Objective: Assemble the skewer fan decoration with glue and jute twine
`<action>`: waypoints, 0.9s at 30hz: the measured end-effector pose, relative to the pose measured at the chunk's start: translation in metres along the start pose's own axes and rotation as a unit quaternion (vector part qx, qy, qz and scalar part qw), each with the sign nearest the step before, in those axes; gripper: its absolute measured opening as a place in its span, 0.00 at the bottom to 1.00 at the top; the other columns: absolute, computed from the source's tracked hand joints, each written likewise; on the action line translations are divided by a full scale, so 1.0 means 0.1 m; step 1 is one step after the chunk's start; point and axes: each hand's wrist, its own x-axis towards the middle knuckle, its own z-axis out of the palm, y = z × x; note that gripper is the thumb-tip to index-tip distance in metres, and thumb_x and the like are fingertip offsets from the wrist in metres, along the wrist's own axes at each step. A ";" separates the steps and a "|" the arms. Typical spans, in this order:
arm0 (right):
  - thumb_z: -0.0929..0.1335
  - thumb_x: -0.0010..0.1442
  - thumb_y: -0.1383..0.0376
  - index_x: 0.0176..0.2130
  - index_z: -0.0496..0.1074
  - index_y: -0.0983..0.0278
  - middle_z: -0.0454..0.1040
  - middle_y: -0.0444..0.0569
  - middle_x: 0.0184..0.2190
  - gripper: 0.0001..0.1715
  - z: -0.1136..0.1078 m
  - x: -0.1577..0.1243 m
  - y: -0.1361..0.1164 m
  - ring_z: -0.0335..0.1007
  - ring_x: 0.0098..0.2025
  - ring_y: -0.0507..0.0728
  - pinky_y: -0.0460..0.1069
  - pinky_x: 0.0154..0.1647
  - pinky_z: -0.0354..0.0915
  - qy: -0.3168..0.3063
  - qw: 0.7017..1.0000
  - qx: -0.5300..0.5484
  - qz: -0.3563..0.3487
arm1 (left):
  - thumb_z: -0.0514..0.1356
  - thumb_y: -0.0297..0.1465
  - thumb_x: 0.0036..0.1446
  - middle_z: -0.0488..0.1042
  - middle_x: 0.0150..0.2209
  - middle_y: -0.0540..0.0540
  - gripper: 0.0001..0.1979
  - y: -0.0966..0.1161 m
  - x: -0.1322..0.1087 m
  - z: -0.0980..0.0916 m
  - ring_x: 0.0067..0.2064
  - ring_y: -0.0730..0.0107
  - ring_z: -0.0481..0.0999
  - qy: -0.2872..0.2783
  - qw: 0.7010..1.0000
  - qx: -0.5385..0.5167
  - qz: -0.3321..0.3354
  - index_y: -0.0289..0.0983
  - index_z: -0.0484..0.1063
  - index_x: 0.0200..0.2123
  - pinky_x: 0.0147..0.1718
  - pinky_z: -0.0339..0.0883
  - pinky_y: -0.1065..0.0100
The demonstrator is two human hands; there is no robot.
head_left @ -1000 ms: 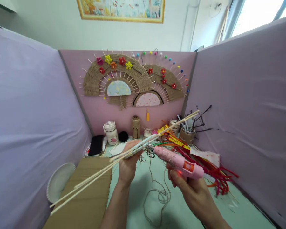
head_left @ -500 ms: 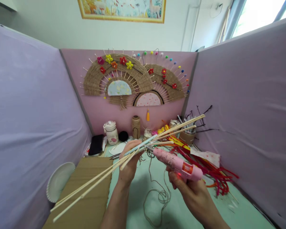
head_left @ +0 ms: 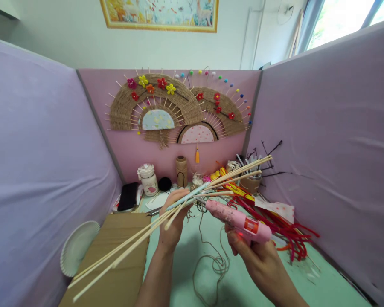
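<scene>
A bundle of thin wooden sticks (head_left: 128, 244) crosses the middle of the view, slanting from lower left to upper right. Around its centre is a pale blue patterned strip (head_left: 192, 194). My left hand (head_left: 173, 219) is closed on the bundle from behind and below; the sticks partly hide its fingers. My right hand (head_left: 254, 251) grips a pink hot glue gun (head_left: 238, 219) by its handle, a red light glowing near the thumb. The gun's metal nozzle (head_left: 200, 200) is at the bundle's middle, close to the strip; whether it touches I cannot tell.
Loose twine (head_left: 216, 264) lies on the green tabletop. Cardboard (head_left: 115, 256) and a white fluted plate (head_left: 78, 247) are at left. Red pipe cleaners (head_left: 284, 234) lie at right. A jar (head_left: 147, 179) and a twine spool (head_left: 181, 170) stand behind, below two woven fans (head_left: 156, 100).
Almost nothing differs. The view has shifted slightly, while both hands, the stick bundle and the glue gun keep nearly the same positions.
</scene>
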 end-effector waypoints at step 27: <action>0.64 0.62 0.48 0.19 0.66 0.61 0.65 0.44 0.16 0.27 0.00 0.01 0.00 0.60 0.20 0.53 0.46 0.21 0.64 -0.008 1.000 -0.009 0.006 | 0.67 0.37 0.52 0.77 0.43 0.43 0.11 0.06 0.02 0.02 0.47 0.56 0.75 0.009 1.000 -0.006 -0.023 0.39 0.79 0.39 0.47 0.68 0.58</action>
